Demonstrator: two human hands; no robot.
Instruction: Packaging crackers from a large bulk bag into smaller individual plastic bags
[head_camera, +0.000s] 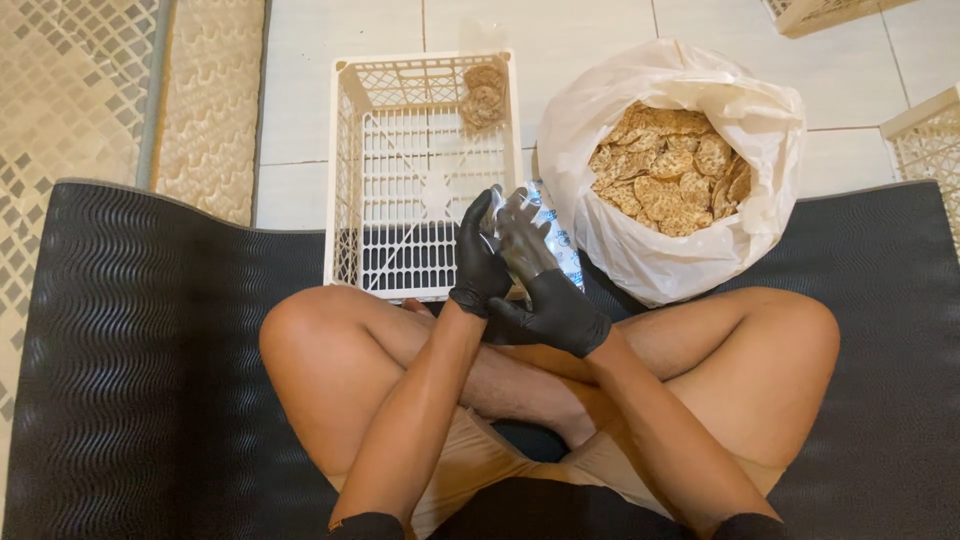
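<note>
Seen from overhead, cross-legged on a black ribbed mat (150, 380) spread over pale floor tiles (560, 40), bare knees splayed left and right. At far right, a big white plastic bag (700, 240), mouth rolled open, heaped with round brown crackers (670, 170). At far left of it, just beside, a white lattice crate (425, 175) standing half on the mat and half on tile, with a short stack of packed crackers (483, 95) leaning in its far right corner. Parts of two more crates at the far right edge. Between crate and bag, held above the near rim of the crate, a small clear plastic pouch (545, 225) with blue print, long axis running near to far and tilted slightly left, open end pointing away toward the crate and bag. Left hand (480, 265), in a black glove, fingers together and curled against the pouch's left side, thumb pressed to it. Right hand (545, 300), also black-gloved, pushed up into the pouch from the near end, fingers spread apart inside the film. Wrists crossing close together over the shins.
</note>
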